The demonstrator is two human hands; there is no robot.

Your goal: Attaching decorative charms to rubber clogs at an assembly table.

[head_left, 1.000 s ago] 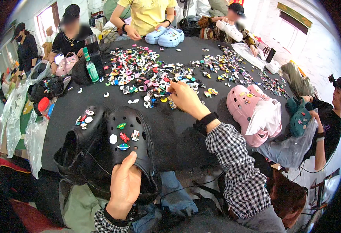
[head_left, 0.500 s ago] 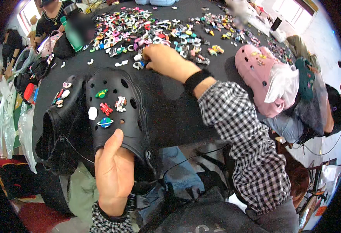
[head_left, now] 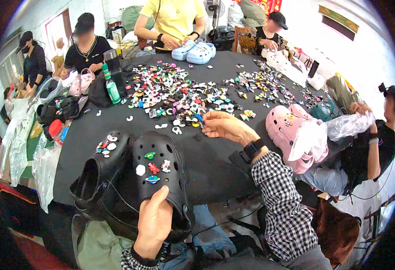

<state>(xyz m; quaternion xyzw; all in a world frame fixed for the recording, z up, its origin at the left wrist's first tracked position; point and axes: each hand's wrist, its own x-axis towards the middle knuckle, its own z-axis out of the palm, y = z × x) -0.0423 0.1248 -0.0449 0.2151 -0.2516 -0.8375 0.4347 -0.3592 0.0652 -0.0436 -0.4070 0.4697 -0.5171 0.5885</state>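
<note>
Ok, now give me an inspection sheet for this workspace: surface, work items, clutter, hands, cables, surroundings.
Surface: dark table, loose charms spread across its middle and far side.
Work items: black clog with five fitted charms; other black clog to its left, also decorated.
Clutter: pink clogs with white wrapping at right; green bottle at back left; red-lidded jar at left.
Hands: left hand holds the black clog at its opening, thumb on top; right hand at a blue charm, grip unclear.
Cables: thin dark cord by the black clogs, ends unclear.
Surroundings: several people around the table, one in yellow handling blue clogs.
</note>
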